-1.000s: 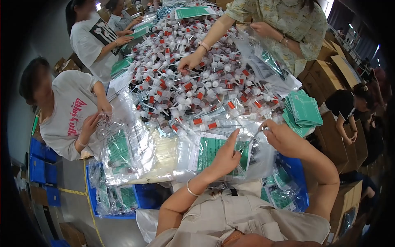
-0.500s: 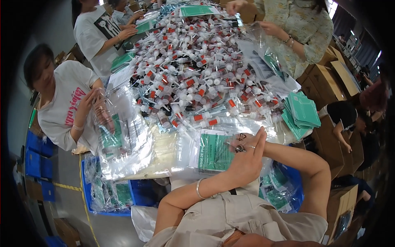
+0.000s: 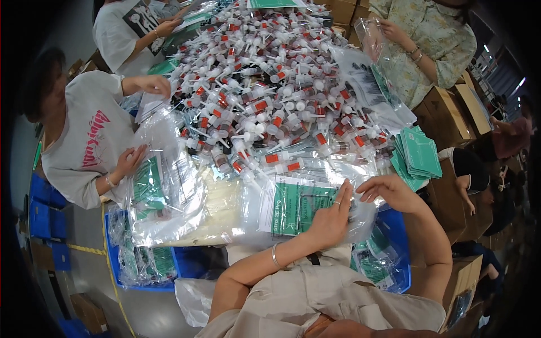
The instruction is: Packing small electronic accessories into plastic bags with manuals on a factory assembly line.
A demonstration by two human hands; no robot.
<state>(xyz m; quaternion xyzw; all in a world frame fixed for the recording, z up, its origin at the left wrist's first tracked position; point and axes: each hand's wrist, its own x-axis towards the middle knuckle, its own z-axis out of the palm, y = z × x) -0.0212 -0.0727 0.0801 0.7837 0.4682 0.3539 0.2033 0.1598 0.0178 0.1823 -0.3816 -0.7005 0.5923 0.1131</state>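
Observation:
A green booklet (image 3: pixel 288 209) lies in a clear plastic bag (image 3: pixel 252 205) at the near edge of the table, with white paper showing beside it. My left hand (image 3: pixel 331 223) rests over the right part of the bag, its fingers stretched out and pointing away from me. To its right, my right hand (image 3: pixel 390 190) hovers near the bag's right end, fingers bent and apart, holding nothing that I can see. Just beyond both hands spreads a big heap of small clear bottles (image 3: pixel 276 115) with white nozzle caps and red labels.
More clear bags (image 3: pixel 217 211) lie to the left. Green booklets (image 3: pixel 417 153) are stacked at the right. Blue bins (image 3: pixel 179 270) with filled bags stand below the table edge. Co-workers (image 3: pixel 84 135) are at the left and far sides; cardboard boxes (image 3: pixel 445 121) stand at the right.
My right hand has drawn back to the right, off the bag and away from my left hand. My left hand has lowered flatter over the bag. The left co-worker's one hand reached toward the heap.

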